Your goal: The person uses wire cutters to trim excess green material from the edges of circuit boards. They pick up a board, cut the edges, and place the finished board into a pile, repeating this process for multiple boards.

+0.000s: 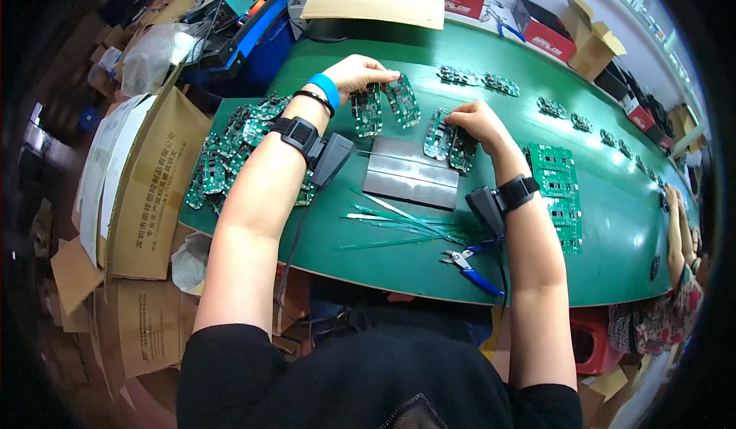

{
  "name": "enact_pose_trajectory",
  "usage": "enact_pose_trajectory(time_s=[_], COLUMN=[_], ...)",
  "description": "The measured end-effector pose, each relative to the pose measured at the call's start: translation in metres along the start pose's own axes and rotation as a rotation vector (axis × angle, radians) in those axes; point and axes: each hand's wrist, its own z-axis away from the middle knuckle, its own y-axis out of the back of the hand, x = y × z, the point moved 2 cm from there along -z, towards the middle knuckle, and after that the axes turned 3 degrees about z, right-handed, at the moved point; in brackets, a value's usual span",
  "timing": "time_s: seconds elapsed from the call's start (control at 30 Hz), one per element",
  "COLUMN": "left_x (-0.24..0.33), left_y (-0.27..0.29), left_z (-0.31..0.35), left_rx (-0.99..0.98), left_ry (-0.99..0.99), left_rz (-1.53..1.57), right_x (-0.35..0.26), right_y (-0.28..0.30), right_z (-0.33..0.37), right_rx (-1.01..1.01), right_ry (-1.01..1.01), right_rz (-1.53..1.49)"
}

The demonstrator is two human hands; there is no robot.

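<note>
My left hand [357, 75] is closed, pinching the top ends of two small green circuit boards, the left board [367, 112] and the right board [402, 102]. To its right, my right hand [478, 122] grips two more, a lighter board [439, 134] and a darker board [462, 151], by their upper ends. That pair hangs over the far right corner of a grey metal block [412, 186]; whether they touch it I cannot tell. Thin green offcut strips [399, 222] lie in front of the block. Nearer my right forearm are blue-handled cutters [469, 266].
Circuit boards are heaped in a pile [238, 141] at the left. An unseparated board panel [557, 191] lies right of my right wrist. Several boards [498, 84] line the far side of the green table [330, 226]. A co-worker's hands [676, 222] are at the far right.
</note>
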Motion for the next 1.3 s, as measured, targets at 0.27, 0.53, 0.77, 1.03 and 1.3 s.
enact_pose_trajectory(time_s=[0.27,0.53,0.77,1.03,1.3], left_x=[-0.014,-0.071,-0.047,-0.074,0.035], left_y=[0.031,0.018,0.053,0.105,-0.019], left_z=[-0.083,-0.147,-0.125,-0.121,-0.068], left_rx=[0.432,0.763,1.055,1.265,0.056], left_ry=[-0.045,0.045,-0.069,0.201,0.026], left_rz=[0.256,0.194,0.207,-0.290,-0.002], right_x=[-0.056,-0.042,-0.027,-0.022,-0.014], right_y=[0.004,-0.010,-0.010,-0.011,-0.012], right_z=[0.061,0.117,0.121,0.114,0.114], right_rx=[0.461,0.258,0.162,0.092,0.282], right_ry=[0.336,0.278,0.172,0.136,0.185], right_rz=[0.160,-0.045,-0.150,-0.200,-0.315])
